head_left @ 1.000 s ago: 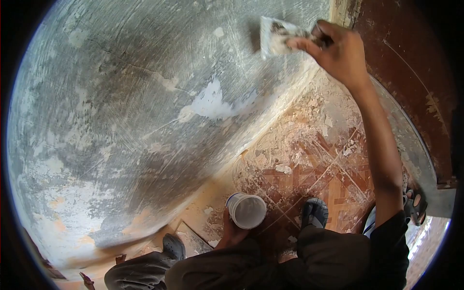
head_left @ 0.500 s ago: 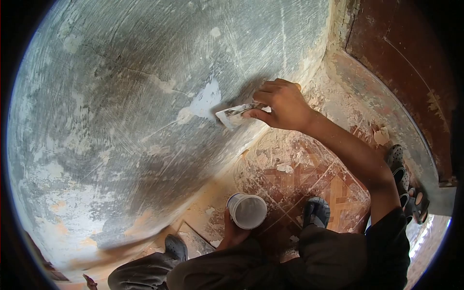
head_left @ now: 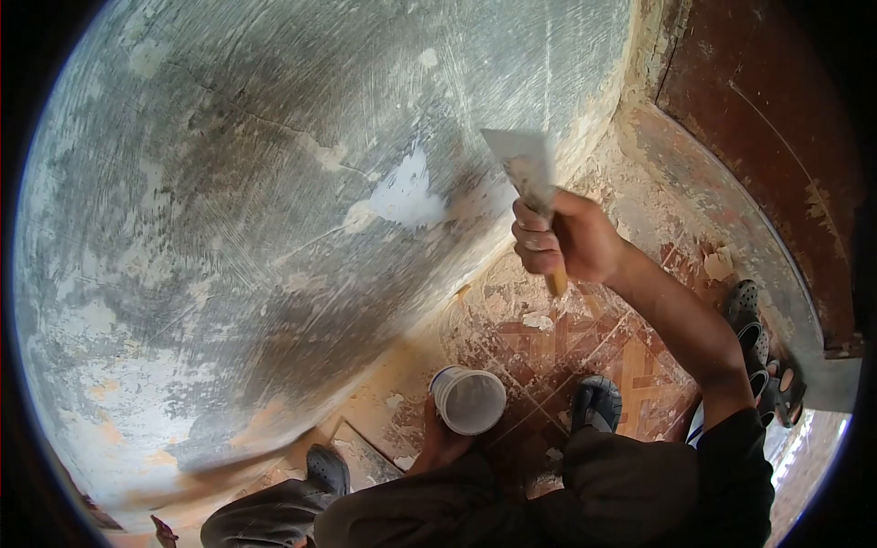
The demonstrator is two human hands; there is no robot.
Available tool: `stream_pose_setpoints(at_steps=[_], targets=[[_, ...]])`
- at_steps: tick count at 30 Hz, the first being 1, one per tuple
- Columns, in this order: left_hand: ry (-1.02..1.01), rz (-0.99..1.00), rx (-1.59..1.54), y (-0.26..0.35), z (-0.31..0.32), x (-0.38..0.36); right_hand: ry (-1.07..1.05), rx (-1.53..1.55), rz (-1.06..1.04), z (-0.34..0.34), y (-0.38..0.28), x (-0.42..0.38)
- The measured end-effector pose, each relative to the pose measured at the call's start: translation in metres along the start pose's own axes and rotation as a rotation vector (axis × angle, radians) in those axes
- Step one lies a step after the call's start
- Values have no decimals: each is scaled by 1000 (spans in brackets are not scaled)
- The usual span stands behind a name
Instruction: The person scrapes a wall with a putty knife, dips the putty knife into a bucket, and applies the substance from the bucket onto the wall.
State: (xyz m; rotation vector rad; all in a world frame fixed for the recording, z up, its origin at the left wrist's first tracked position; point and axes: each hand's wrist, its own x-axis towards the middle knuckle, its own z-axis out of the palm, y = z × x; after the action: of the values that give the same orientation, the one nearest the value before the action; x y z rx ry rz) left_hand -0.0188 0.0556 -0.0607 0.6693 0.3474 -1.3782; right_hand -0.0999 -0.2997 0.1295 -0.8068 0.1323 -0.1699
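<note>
My right hand (head_left: 571, 239) is wrapped round the yellowish handle of a putty knife (head_left: 530, 164). The blade points up, away from the wall surface behind it in this view, and has pale smears on it. To its left, a fresh white patch of filler (head_left: 406, 194) marks the scraped grey wall (head_left: 274, 192). Low in the view, my left hand (head_left: 443, 440) grips a white plastic tub (head_left: 473, 402) from its left side. The tub's mouth faces up toward me, showing a pale grey-white inside.
Patterned brown floor tiles (head_left: 630, 365) are littered with flakes and dust. A dark shoe (head_left: 598, 404) stands right of the tub, another dark shoe (head_left: 327, 468) at lower left. Several sandals (head_left: 747, 320) lie by the right-hand ledge, below a reddish-brown door panel (head_left: 758, 110).
My right hand has pulled the putty knife off the wall, moving right and turning so the blade points up. A larger white smear shows on the wall. The tub has stayed in place.
</note>
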Motion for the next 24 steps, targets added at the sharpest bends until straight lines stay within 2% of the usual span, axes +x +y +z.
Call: stream_pose_setpoints(at_steps=[3,4,6,12,15,16,19,20,24], targets=[[1,15,39,-2,-1,1,-275,434,145,1,0,-8],[48,7,10,-2,5,0,-359,490,166,-3,4,-7],[142,-14,-43,0,31,-5,-460,489,188,-4,7,-7],[151,-7,-53,0,19,-3,-613,477,206,0,7,-5],[130,-35,-34,0,14,-4,-233,-229,-114,9,3,-1],[123,-30,-32,0,14,-4,45,-637,-99,9,3,0],[103,-11,-15,0,20,-5,335,-1798,-833,-2,10,14],[97,-4,-6,0,23,-5,356,-1842,-804,-5,10,19],[92,-11,-25,0,30,-8,279,-1973,-955,-5,-2,46]])
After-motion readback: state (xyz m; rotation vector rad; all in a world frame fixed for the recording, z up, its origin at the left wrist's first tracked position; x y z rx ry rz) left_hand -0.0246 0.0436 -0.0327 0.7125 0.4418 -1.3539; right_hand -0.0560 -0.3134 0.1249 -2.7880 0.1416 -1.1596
